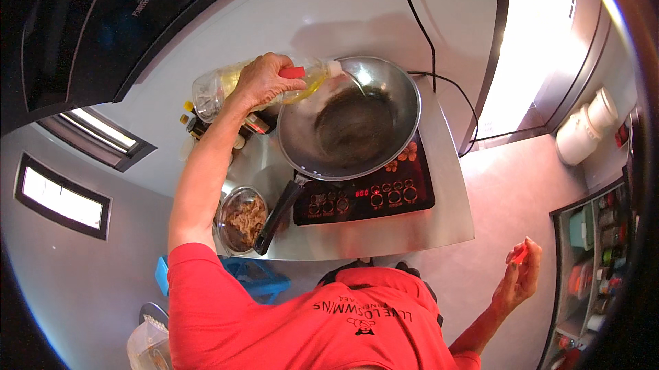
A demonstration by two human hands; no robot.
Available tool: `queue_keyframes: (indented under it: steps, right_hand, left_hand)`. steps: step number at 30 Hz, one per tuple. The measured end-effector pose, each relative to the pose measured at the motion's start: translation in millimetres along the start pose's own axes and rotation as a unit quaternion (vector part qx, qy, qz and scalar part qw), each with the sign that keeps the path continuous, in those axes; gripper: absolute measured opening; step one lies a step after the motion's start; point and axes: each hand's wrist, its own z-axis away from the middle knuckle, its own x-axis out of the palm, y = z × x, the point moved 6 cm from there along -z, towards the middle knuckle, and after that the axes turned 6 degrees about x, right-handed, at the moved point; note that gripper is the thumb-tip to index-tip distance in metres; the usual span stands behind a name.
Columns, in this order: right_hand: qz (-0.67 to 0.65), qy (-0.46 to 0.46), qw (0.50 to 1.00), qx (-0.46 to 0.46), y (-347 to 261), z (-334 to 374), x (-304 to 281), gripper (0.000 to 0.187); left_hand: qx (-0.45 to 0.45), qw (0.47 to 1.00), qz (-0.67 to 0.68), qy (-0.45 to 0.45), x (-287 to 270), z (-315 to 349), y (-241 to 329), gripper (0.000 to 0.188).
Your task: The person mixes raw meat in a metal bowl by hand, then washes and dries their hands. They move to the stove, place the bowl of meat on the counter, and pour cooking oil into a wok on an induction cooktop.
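My left hand is wrapped round the red handle of a large clear bottle of yellow oil, tilted over the wok. A thin stream of oil runs from its white neck into the wok. The wok sits on a black induction cooker with a lit display, its black handle pointing toward me. Off to the right, away from the counter, my right hand pinches a small red cap.
A glass bowl of brown shredded food stands beside the wok handle on the steel counter. Dark sauce bottles stand at the left against the wall. A black cord hangs behind. At right is a shelf; a blue stool stands below.
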Motion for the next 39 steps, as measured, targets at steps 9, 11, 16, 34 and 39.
queue_keyframes:
  steps: [9, 11, 16, 34, 39]
  right_hand:
    - [-0.001, -0.011, 1.000, 0.007, 8.2, 2.6, 4.4, 0.036]
    - [-0.009, -0.016, 1.000, 0.009, 10.7, 1.3, 7.8, 0.036]
    - [-0.033, -0.050, 0.998, 0.008, 12.3, -6.5, 21.2, 0.036]
    - [-0.021, -0.066, 0.998, 0.014, 11.6, -3.0, 24.0, 0.035]
    - [-0.020, -0.055, 0.998, 0.029, 12.4, 5.0, 17.8, 0.034]
  left_hand:
    - [-0.069, 0.991, -0.115, -0.001, -17.9, 7.3, -47.8, 0.046]
    - [-0.059, 0.990, -0.127, -0.005, -20.1, 20.2, -54.9, 0.044]
    - [-0.062, 0.979, -0.171, -0.087, -20.5, 50.0, -58.6, 0.043]
    - [0.017, 0.992, -0.122, 0.015, -19.1, 16.6, 22.4, 0.039]
    - [-0.004, 0.980, -0.196, 0.035, -13.1, 5.1, 0.6, 0.041]
